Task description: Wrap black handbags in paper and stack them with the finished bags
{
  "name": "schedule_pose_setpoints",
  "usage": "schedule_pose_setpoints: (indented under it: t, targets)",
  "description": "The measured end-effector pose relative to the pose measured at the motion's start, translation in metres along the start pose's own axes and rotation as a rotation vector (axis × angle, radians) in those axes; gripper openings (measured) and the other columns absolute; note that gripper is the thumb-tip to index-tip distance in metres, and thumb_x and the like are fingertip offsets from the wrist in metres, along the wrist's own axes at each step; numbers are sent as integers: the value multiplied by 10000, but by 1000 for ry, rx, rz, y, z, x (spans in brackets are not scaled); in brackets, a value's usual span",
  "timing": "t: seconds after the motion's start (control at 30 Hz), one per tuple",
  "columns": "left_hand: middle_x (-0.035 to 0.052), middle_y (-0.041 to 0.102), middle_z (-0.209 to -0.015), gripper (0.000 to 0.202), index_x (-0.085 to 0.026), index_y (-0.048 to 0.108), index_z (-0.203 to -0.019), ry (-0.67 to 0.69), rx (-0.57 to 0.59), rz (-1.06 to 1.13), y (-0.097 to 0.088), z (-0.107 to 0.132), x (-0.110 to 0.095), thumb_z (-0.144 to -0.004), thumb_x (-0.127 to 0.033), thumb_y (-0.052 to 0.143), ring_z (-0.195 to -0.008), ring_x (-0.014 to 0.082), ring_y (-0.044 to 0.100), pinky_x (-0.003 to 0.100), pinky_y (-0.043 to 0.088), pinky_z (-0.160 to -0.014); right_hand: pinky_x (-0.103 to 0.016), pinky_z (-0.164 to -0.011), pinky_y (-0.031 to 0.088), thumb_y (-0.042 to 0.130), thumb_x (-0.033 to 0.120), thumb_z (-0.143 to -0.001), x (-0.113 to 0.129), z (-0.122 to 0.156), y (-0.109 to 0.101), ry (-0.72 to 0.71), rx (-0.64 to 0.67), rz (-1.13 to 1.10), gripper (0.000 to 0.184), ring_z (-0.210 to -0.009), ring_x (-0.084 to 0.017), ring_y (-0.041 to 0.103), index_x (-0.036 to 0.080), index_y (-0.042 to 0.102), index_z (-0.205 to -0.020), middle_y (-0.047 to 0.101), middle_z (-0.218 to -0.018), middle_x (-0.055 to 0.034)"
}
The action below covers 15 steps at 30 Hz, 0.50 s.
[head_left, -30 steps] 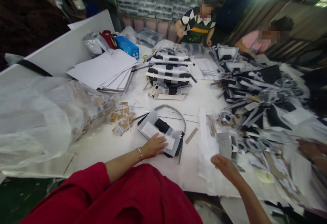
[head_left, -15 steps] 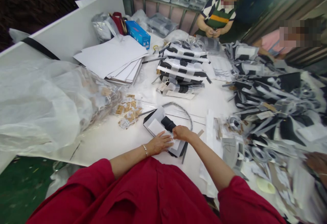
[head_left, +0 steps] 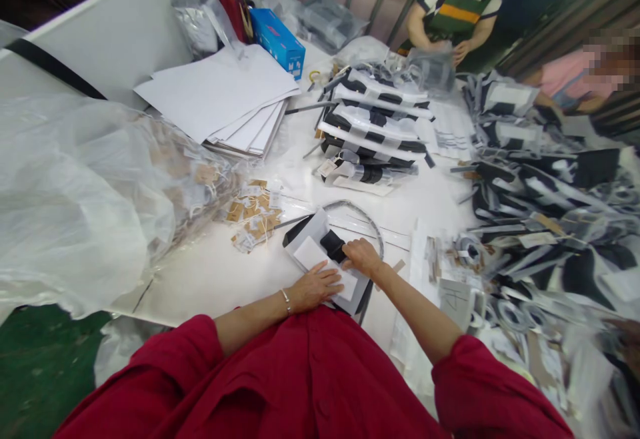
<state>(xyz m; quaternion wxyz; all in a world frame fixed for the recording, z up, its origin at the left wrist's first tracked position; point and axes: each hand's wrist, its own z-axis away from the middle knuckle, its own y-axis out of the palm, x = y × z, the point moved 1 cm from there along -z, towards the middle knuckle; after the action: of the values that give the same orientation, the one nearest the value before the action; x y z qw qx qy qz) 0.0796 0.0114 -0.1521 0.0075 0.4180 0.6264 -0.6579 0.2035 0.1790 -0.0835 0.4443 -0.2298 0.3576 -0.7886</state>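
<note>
A folded black and white item in a clear bag [head_left: 320,245] lies on the white table [head_left: 220,279] in front of me, with a white card on top. My left hand [head_left: 315,287] lies flat on its near edge, fingers stretched out. My right hand [head_left: 361,255] rests on the item's right side, fingers curled and pressing near a black patch. What the right fingers grip, if anything, is hidden. A grey strap loops round behind the item.
A stack of bagged black and white items [head_left: 373,125] stands further back. White card sheets [head_left: 225,99] and a blue box [head_left: 277,40] lie at the back left. A big clear plastic bag [head_left: 75,199] fills the left. Brown tags [head_left: 253,215] lie nearby. Two people stand across the table.
My right hand came from the white sheets on the right to the bagged item and now presses on it. My left hand stayed on it. The view tilted down.
</note>
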Motion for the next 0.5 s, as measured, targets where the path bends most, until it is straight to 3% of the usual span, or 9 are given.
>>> schedule_pose_setpoints:
  t: [0.2,0.3,0.4,0.5]
  targets:
    - [91,562,-1374,390,-231,521,-1332,-14,-25,32,3,1,0,-951,-312,539,-1339,235,438,501,158,-1194,-334,-877,388,701,494,-807,-27,6,4,185,-131,-70,432,-1048,-258,593,183,611,-1093,667,-1094,-103]
    - [94,559,-1375,372,-234,526,-1326,-15,-33,67,3,1,0,-960,-297,518,-1348,238,428,509,153,-1194,-326,-891,372,714,492,-797,-27,10,13,207,-151,-177,479,-1065,-244,581,199,596,-1156,665,-1114,-86]
    - [94,572,-1361,358,-248,532,-1323,-31,-39,97,1,2,-2,-973,-301,478,-1342,242,437,518,167,-1191,-340,-898,375,713,499,-788,-23,13,23,235,-150,-227,439,-1047,-252,594,198,639,-1098,676,-1088,-84]
    - [48,576,-1366,400,-337,489,-1361,-69,-41,132,1,3,0,-961,-330,475,-1332,229,455,512,192,-1191,-323,-872,409,721,450,-768,-21,13,38,264,-234,-322,349,-1002,-238,622,212,676,-1019,694,-1032,-65]
